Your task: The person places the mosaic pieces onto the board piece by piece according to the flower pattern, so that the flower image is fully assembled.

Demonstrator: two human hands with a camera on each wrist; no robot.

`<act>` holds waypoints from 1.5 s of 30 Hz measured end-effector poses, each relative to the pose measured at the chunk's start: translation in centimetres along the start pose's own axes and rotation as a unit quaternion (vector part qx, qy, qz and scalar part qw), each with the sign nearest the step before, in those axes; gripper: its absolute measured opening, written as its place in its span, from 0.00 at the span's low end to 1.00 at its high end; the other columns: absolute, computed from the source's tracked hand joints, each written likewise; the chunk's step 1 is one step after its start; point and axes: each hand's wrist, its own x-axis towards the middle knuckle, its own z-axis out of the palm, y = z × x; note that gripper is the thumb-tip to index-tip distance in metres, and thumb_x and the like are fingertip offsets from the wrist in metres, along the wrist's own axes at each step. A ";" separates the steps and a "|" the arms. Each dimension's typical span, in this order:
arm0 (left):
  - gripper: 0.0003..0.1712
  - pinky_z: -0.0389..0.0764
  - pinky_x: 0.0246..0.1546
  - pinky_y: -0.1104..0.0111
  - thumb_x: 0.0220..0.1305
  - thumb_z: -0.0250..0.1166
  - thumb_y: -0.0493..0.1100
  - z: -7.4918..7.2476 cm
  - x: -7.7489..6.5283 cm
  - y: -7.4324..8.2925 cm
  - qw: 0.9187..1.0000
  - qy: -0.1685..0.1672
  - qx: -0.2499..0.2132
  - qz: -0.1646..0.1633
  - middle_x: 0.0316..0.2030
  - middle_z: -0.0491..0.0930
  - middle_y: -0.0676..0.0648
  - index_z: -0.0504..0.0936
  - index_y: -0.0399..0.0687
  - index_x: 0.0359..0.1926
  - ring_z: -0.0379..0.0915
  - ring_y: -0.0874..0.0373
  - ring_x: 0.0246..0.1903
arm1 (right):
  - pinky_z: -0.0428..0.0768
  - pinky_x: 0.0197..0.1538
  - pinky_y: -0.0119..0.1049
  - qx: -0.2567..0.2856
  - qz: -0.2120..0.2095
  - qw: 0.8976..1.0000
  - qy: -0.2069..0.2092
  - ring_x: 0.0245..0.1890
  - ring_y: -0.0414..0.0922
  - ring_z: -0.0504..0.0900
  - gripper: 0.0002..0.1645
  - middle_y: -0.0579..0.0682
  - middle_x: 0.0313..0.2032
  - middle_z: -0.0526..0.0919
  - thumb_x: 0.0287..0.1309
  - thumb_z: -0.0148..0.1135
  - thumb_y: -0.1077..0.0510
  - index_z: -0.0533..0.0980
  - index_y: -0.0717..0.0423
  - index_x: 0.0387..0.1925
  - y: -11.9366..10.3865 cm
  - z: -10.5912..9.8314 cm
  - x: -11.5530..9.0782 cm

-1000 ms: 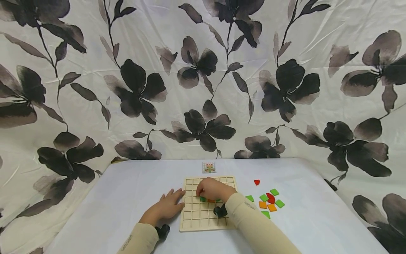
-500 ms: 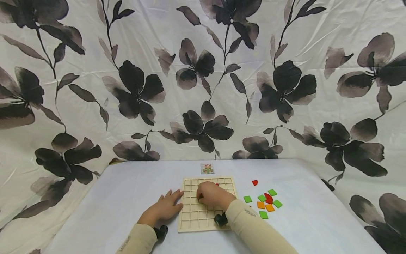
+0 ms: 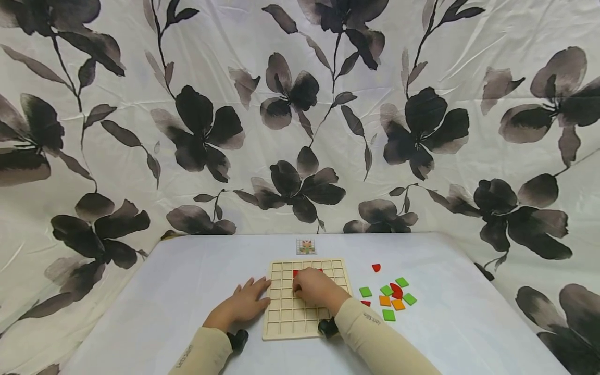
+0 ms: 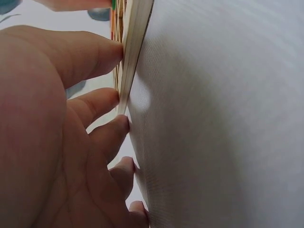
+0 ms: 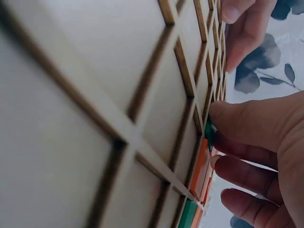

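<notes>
A: How does the left hand [image 3: 244, 302] lie?
B: Back up, fingers spread and only lightly bent, left thumb [image 4: 92, 54] out to the side.
A: And the right hand [image 3: 320, 287]?
B: Right thumb [image 5: 256, 116] and forefinger [image 5: 244, 148] form a pinch; the fingers beyond bend loosely.
A: The arms?
B: Left arm [image 3: 203, 350] and right arm [image 3: 379, 333] slant inward, sleeved to the wrists, hands apart.

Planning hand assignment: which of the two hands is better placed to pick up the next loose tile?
Right hand, probably: it's nearer the loose tiles, though busy at a green tile on the grid board. The left hand is across the board from them, touching its left edge.
</notes>
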 end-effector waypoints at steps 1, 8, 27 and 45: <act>0.30 0.43 0.71 0.37 0.69 0.55 0.49 0.0 0.0 0.1 1.000 0.000 0.000 0.000 0.72 0.60 0.39 0.66 0.45 0.69 0.44 0.36 0.74 | 0.77 0.33 0.26 -0.004 0.000 1.000 0.003 0.26 0.34 0.75 0.06 0.38 0.26 0.84 0.58 0.65 0.59 0.84 0.47 0.27 0.1 0.0 -0.1; 0.31 0.43 0.71 0.37 0.69 0.56 0.49 -0.2 0.0 0.1 1.000 0.004 0.009 -0.006 0.72 0.60 0.39 0.66 0.46 0.69 0.44 0.35 0.74 | 0.81 0.45 0.30 0.008 -0.017 0.999 0.031 0.38 0.37 0.81 0.07 0.41 0.37 0.85 0.60 0.64 0.58 0.85 0.50 0.39 1.9 -0.6 -1.9; 0.31 0.42 0.71 0.36 0.69 0.56 0.50 0.3 0.5 0.1 1.000 -0.002 0.012 -0.010 0.72 0.60 0.41 0.65 0.48 0.71 0.44 0.35 0.74 | 0.79 0.58 0.47 0.068 0.188 0.980 -0.005 0.49 0.47 0.81 0.12 0.46 0.44 0.85 0.58 0.64 0.65 0.84 0.52 0.43 12.9 -4.8 -10.5; 0.32 0.42 0.71 0.36 0.69 0.56 0.50 0.2 0.5 0.1 1.000 0.002 0.010 -0.009 0.72 0.59 0.40 0.65 0.47 0.70 0.44 0.36 0.74 | 0.79 0.57 0.48 0.085 0.222 0.970 -0.056 0.40 0.43 0.75 0.11 0.44 0.41 0.83 0.55 0.66 0.65 0.85 0.49 0.38 14.9 -3.8 -13.6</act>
